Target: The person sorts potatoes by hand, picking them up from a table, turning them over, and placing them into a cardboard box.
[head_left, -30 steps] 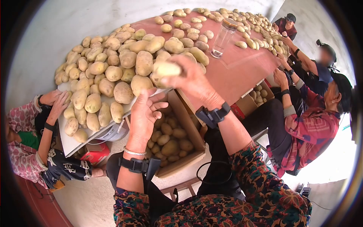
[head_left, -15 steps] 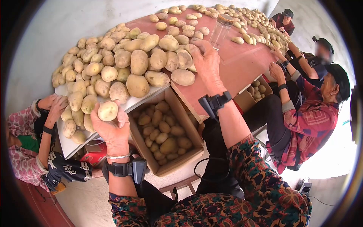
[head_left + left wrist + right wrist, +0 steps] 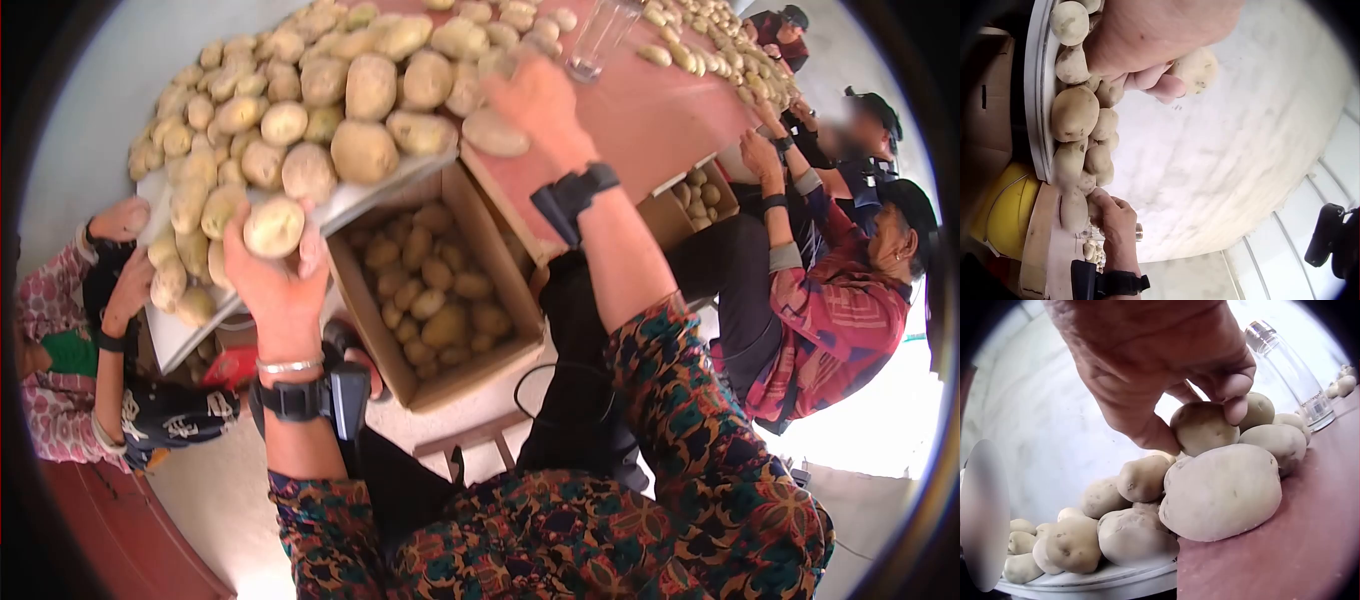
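My left hand holds up a pale yellow potato at the near edge of the potato pile. In the left wrist view that potato shows beyond the curled fingers. My right hand reaches to the pile's right end. There its thumb and fingers pinch a potato, seen in the right wrist view among others. A larger oval potato lies just in front of it on the red tabletop.
Below the table edge, a cardboard box contains several potatoes. A clear glass jar stands behind my right hand. Other people sit around, one at the left and several at the right. A yellow bucket shows below the table.
A potato in my right hand earlier is now in my left hand, which has moved left. My right hand has gone back to the pile and grips another potato. The head view has shifted.
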`<state>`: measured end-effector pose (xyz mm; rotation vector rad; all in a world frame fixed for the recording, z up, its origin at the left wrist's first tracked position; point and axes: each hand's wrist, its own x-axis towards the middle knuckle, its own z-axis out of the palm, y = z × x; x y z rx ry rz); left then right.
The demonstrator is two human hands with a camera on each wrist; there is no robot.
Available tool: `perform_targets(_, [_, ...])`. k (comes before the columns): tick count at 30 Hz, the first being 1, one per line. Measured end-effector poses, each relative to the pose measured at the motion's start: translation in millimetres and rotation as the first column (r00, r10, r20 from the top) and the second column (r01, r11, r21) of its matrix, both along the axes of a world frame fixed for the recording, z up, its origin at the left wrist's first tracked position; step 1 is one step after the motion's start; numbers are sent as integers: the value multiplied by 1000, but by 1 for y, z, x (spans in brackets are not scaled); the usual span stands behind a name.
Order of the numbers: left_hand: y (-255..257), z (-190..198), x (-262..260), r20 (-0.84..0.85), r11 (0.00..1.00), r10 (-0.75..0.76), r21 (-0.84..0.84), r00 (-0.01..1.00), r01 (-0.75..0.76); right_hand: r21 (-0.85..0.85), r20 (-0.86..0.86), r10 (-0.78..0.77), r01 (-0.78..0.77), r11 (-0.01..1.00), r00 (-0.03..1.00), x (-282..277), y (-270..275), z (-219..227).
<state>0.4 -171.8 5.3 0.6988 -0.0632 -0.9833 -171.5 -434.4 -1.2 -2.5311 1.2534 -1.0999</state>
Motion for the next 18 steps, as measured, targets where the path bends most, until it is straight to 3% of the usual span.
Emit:
perform_targets(1, [-1,-2,3,41,999,-27,31,999,26,77,69,22,-27,997,997,-2,-12,-3])
perform_targets(2, [-2,-3,4,94,993,-80,99,992,71,362,201,28,-101,927,979,-5,-17,1])
perform_targets(3, [-3,-3,4,146,980,-137,162,980,113,598,328,-11,-198,777,945,-7,-19,9])
perform_targets(4, [-3,-4,0,244,950,-226,269,943,158,616,321,-15,-197,763,947,-11,-20,12])
perform_targets(5, [-3,-2,-7,356,910,-317,376,879,176,580,473,37,-343,739,880,-16,-22,16])
perform_targets(6, [-5,-5,-10,481,852,-422,500,768,155,521,613,79,-478,707,786,-17,-20,20])
perform_targets(7, [-7,-5,-14,572,786,-529,609,626,107,531,612,74,-478,700,787,-16,-15,21])
perform_targets(8, [-8,-7,-26,676,773,-564,634,474,15,462,742,70,-584,668,667,-15,-8,20])
perform_targets(9, [-8,-7,-27,623,655,-722,755,301,9,379,847,54,-673,635,529,-14,5,25])
perform_targets(10, [-8,-16,-24,632,636,-765,772,118,-14,463,877,-131,-741,486,462,-9,19,40])
perform_targets(11, [-9,-26,-21,619,622,-782,782,-70,-39,471,874,-137,-741,479,466,-9,25,43])
perform_targets(14, [-10,-27,-22,670,668,-742,741,12,-59,332,939,-44,-870,363,341,-11,27,39])
perform_targets(15, [-13,-25,-19,764,767,-636,641,106,-18,335,939,-46,-872,358,342,-9,28,37])
perform_targets(17, [-15,-19,-20,766,864,-459,503,450,26,398,905,46,-881,256,422,-5,27,35])
perform_targets(18, [-15,-19,-18,774,870,-449,493,447,19,389,908,58,-885,257,416,-3,33,37])
